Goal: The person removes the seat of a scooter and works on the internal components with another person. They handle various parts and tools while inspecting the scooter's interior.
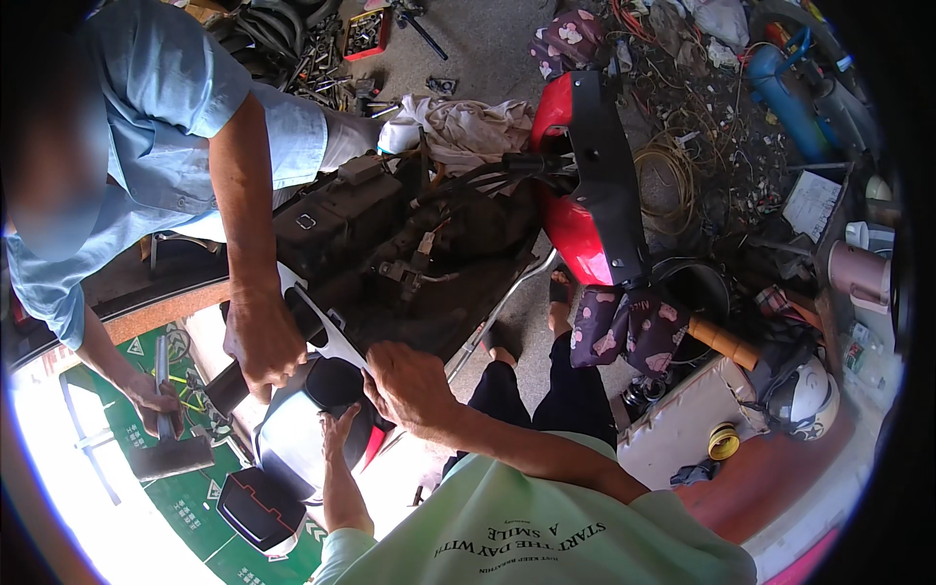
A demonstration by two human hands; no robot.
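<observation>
My right hand (pixel 405 385) is closed round the end of a white trim panel (pixel 336 341) on a partly stripped scooter (pixel 390 234). Beside it, my left hand (pixel 338 429) lies with its fingers extended against the grey and black rear section (pixel 292 429). A co-worker's hand (pixel 265 346) presses at the other side of this panel, close to my right hand. In the co-worker's other hand (pixel 156 405) is a hammer (pixel 171 456), held low beside the scooter's rear. What lies under the panel is hidden.
The scooter's red and black front cover (pixel 590 185) carries patterned handlebar muffs (pixel 624 331). Loose tools and a red parts tray (pixel 366 34) lie at the back. Coiled wire (pixel 668 185), a blue cylinder (pixel 785 97) and a white helmet (pixel 809 395) are on the right.
</observation>
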